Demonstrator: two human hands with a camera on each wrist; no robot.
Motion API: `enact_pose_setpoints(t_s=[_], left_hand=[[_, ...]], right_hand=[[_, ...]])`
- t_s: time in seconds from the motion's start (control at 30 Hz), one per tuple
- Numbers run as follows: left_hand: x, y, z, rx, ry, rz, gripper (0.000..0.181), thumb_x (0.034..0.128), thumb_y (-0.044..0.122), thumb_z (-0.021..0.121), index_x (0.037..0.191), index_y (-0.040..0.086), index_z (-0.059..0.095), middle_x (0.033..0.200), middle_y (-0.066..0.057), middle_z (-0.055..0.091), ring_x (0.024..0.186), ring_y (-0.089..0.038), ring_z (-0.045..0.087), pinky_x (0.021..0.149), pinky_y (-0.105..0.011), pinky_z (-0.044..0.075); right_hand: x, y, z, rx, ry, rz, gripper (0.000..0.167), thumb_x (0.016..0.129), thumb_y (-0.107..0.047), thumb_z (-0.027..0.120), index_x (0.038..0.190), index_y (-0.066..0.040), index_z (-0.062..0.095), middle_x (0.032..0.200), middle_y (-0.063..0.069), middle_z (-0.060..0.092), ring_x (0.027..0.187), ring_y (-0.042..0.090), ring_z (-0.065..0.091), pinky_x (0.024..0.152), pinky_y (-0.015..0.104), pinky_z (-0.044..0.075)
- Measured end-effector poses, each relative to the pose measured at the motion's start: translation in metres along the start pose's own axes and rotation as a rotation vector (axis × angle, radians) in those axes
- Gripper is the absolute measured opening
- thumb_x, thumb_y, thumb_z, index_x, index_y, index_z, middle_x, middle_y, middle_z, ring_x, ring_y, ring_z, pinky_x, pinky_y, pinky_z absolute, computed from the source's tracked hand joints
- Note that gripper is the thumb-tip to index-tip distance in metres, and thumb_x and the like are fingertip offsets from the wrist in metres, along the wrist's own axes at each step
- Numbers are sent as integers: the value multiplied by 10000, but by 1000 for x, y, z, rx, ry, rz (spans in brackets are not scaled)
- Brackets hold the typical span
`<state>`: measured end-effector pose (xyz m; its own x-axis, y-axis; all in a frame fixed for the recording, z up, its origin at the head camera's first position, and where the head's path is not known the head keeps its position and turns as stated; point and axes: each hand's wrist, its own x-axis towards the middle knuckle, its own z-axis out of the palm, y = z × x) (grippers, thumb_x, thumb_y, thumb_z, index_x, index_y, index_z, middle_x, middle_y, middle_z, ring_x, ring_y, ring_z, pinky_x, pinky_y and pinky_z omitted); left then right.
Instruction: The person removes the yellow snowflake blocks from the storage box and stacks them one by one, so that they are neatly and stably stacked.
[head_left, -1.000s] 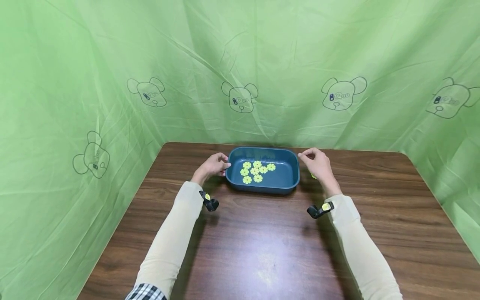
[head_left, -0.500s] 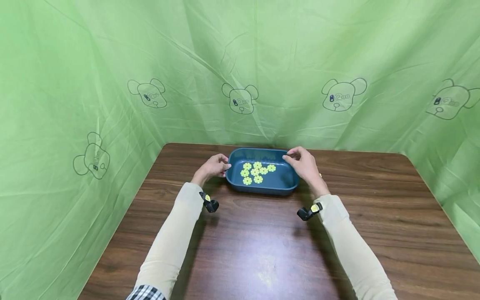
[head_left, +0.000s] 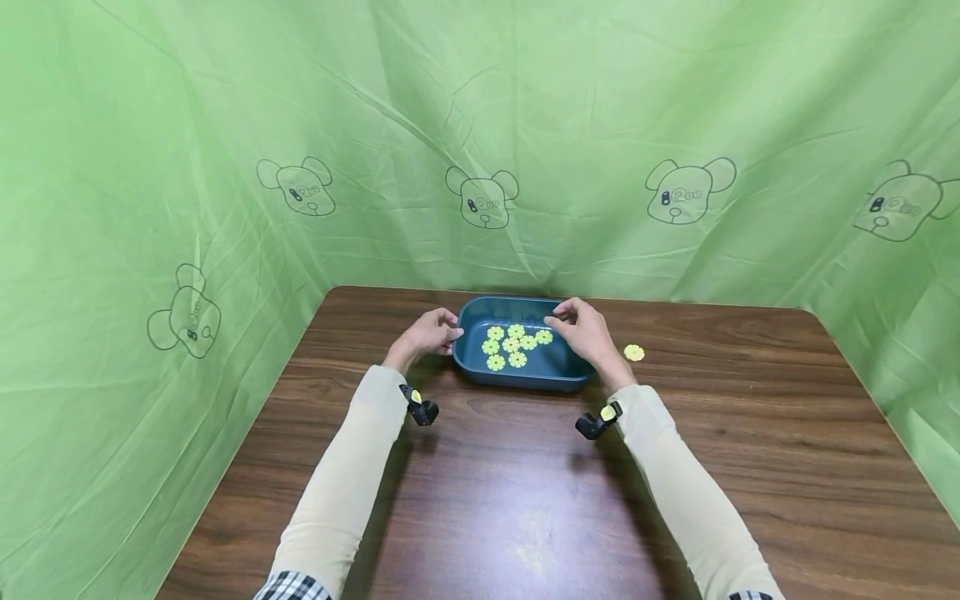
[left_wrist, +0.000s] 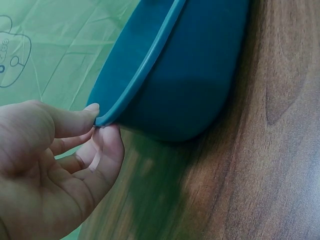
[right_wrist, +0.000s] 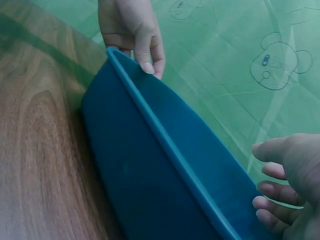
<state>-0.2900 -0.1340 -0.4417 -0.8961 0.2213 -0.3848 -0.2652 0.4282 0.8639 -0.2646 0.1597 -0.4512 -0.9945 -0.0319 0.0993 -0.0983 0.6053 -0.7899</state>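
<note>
A dark blue rectangular tub (head_left: 525, 379) stands near the back of the table, with several flat yellow flower-shaped pieces (head_left: 512, 343) lying mostly in its left half. My left hand (head_left: 427, 335) pinches the tub's left rim between thumb and fingers, plainly seen in the left wrist view. Over the tub's right part hovers my right hand (head_left: 585, 329); in the right wrist view its thumb and loosely bent fingers (right_wrist: 272, 190) are apart, and nothing shows between them. Another yellow flower piece (head_left: 633, 352) lies on the table to the right of the tub.
The brown wooden table (head_left: 480, 467) stretches in front of the tub and to both sides. A green cloth (head_left: 570, 125) printed with bear faces hangs behind and along the sides. Each wrist carries a small black camera (head_left: 596, 425).
My right hand has moved left from the table beside the tub to above its inside, uncovering the flower piece there. My left hand stays at the rim.
</note>
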Motion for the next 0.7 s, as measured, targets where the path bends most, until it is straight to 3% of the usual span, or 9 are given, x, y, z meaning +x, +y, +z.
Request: enact_pose_setpoints(t_s=[0.13, 0.7], left_hand=[[3, -4, 0, 4, 7, 7, 337, 952, 77, 574, 1252, -11, 449, 937, -141, 525, 690, -148, 547, 642, -232, 541], [2, -3, -1, 6, -4, 14, 345, 957, 87, 569, 1260, -17, 440, 928, -123, 517, 714, -163, 551, 767, -334, 561]], right_hand=[[2, 0, 7, -30, -28, 9, 313, 917, -282, 655, 1095, -35, 586, 1070, 141, 626, 978, 274, 584, 855, 401, 493], [10, 4, 22, -144, -137, 121, 342, 941, -286, 614, 1152, -25, 545, 1142, 160, 575, 1027, 297, 548, 873, 426, 482]])
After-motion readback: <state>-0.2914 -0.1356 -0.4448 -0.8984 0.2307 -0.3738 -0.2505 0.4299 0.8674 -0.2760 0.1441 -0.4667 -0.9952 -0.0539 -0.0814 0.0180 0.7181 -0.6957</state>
